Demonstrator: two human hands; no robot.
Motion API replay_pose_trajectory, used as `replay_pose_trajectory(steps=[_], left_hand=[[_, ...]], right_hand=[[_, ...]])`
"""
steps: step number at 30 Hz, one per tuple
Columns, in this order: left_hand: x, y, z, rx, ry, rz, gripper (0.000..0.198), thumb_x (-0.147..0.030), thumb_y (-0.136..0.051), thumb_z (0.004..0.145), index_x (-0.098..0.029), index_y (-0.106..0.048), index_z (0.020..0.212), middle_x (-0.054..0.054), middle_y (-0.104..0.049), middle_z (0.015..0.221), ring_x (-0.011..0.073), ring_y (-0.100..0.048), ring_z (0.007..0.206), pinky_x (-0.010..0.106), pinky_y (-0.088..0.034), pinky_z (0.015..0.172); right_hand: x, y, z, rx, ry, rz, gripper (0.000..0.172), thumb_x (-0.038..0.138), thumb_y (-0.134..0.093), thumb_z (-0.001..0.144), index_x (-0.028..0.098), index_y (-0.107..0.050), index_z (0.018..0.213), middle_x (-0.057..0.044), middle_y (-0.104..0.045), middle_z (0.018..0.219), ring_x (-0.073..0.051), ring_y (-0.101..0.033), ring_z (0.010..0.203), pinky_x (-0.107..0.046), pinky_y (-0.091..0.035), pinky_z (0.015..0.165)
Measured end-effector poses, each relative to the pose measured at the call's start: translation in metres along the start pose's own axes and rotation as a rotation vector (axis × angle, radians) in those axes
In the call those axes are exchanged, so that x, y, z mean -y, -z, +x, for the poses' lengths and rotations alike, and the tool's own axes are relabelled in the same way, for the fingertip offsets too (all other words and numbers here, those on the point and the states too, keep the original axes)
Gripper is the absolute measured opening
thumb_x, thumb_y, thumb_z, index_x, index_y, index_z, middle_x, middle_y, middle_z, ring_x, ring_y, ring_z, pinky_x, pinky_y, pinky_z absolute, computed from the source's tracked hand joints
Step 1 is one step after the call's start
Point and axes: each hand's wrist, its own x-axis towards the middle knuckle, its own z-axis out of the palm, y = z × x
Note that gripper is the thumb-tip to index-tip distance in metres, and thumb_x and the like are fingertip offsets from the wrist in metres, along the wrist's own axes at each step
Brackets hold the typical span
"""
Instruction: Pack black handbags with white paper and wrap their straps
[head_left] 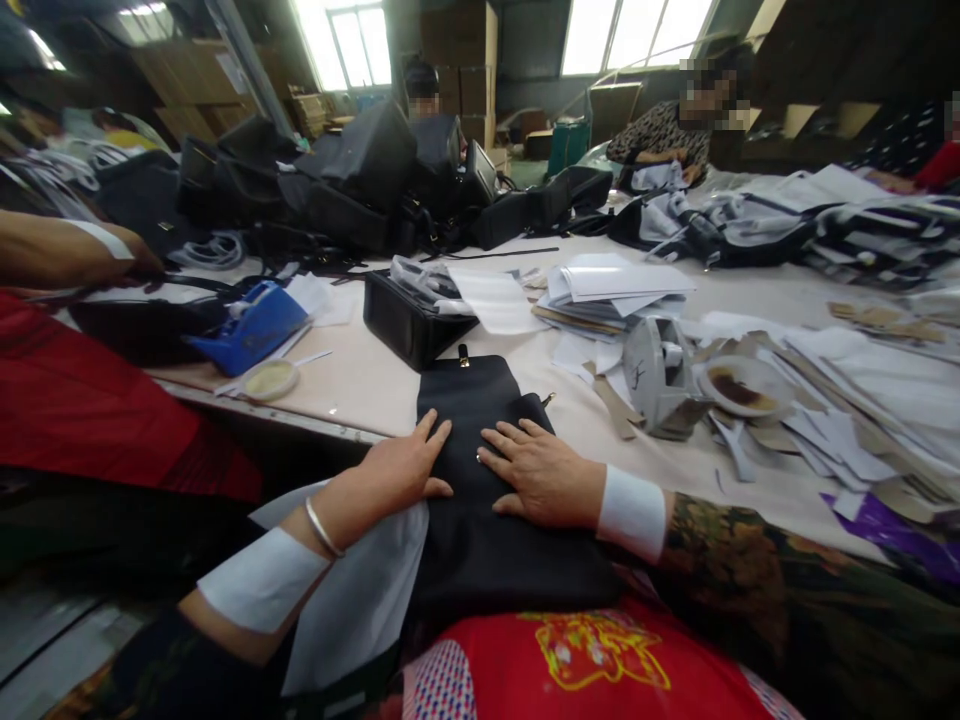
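Observation:
A black leather bag (480, 540) lies flat before me, its lower part at the table's near edge against my red apron. The bag's flap points away from me and ends in a small tab with a gold clasp (463, 358). My left hand (405, 465) rests on the left side of the bag, fingers stretched out. Flat on its right side lies my right hand (544, 472), fingers spread and a ring on one of them. Neither hand grips anything. A short strap end with a gold hook (549, 400) sticks out just beyond my right fingers. White sheeting (352, 590) hangs under my left forearm.
Beyond the bag stands another black bag (412, 320) with plastic on it. A blue tape dispenser (255, 325) is left, a grey one (660, 380) right, near a stained bowl (742, 385) and paper stack (615, 285). Black bags (360, 170) heap behind. A co-worker's arm (67, 250) reaches in at left.

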Motion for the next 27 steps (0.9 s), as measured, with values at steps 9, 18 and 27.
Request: replay_pose_trajectory(steps=[9, 18, 27], left_hand=[[0.023, 0.116, 0.014, -0.293, -0.033, -0.633, 0.051, -0.058, -0.063, 0.084, -0.017, -0.074, 0.114, 0.008, -0.077, 0.108, 0.0231, -0.069, 0.098, 0.029, -0.051, 0.087], [-0.007, 0.085, 0.113, -0.543, 0.455, -0.749, 0.047, -0.048, -0.055, 0.091, -0.007, -0.074, 0.078, 0.018, -0.073, 0.078, 0.0262, -0.067, 0.08, 0.03, -0.046, 0.065], [-0.024, 0.062, 0.077, -0.728, 0.456, -0.423, 0.07, -0.049, -0.047, 0.096, -0.008, -0.036, 0.151, 0.024, -0.032, 0.159, 0.0358, -0.025, 0.15, 0.052, -0.028, 0.117]], right_hand=[[-0.011, 0.004, 0.006, 0.05, 0.009, 0.122, 0.078, 0.061, -0.058, 0.088, 0.014, -0.047, 0.149, -0.021, -0.036, 0.158, -0.041, -0.033, 0.145, -0.059, -0.026, 0.116], [-0.016, 0.002, -0.002, -0.072, 0.09, 0.243, 0.068, 0.057, -0.066, 0.083, 0.02, -0.058, 0.14, -0.015, -0.051, 0.149, -0.036, -0.039, 0.142, -0.053, -0.025, 0.119], [-0.024, -0.008, -0.007, -0.135, 0.047, 0.32, 0.084, 0.059, -0.067, 0.082, 0.014, -0.045, 0.149, -0.017, -0.035, 0.16, -0.034, -0.024, 0.15, -0.048, -0.013, 0.125]])
